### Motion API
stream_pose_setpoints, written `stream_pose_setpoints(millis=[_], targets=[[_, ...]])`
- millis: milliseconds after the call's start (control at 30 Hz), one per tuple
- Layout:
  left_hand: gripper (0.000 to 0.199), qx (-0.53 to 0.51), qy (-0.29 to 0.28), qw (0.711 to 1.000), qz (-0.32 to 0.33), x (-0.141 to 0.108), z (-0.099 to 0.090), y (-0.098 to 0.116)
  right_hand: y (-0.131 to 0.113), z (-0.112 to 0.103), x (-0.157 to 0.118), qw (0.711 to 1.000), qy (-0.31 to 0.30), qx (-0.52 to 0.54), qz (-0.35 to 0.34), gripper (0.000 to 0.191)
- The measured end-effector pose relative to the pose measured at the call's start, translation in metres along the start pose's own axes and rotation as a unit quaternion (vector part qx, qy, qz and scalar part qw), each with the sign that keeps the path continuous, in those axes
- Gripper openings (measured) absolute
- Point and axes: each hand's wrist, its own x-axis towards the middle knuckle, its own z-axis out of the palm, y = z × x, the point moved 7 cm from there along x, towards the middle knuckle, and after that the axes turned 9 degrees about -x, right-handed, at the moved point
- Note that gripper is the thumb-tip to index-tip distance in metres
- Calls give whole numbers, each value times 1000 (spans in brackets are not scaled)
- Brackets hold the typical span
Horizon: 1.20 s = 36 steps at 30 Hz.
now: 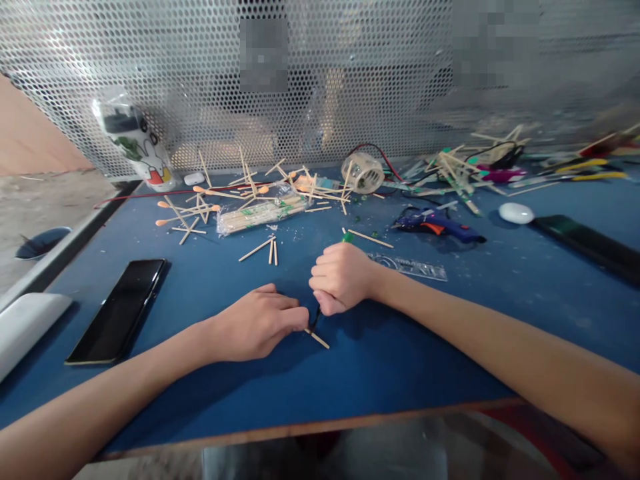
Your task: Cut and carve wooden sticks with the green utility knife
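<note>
My left hand rests low over the table with its fingers closed, pinning a short wooden stick whose end juts out past the fingertips. Wrapped in a fist, my right hand grips a green-ended tool. A thin dark shaft comes out below the fist, its lower end at the stick beside my left fingertips. The fist hides most of the tool, so its exact kind cannot be made out. Just beyond my hands lie several loose wooden sticks and a clear plastic ruler.
A black phone and a white case lie left. Behind are a bag of sticks, stick shapes, a clear round container and a bottle. A blue glue gun and yellow-handled pliers lie right. Perforated metal stands behind.
</note>
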Motion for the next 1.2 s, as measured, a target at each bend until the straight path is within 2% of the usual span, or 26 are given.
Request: stream_pose_setpoints(millis=[167, 300, 533, 767, 933, 1200], targets=[[22, 2, 6, 1000, -2, 0, -1, 0, -5, 2, 3, 999, 3, 10, -35, 37], [18, -1, 9, 1000, -2, 0, 0, 0, 6, 2, 1, 1000, -3, 5, -20, 36], [17, 19, 11, 1000, 0, 0, 2, 0, -3, 5, 3, 999, -22, 20, -29, 40], [19, 14, 7, 1000, -5, -1, 2, 2, 12, 11, -3, 998, -48, 26, 5, 39], [14, -17, 12, 1000, -12, -2, 2, 2, 11, 12, -3, 996, -74, 38, 15, 39], [18, -1, 26, 1000, 2, -2, 3, 0, 0, 10, 4, 993, -107, 54, 23, 39]])
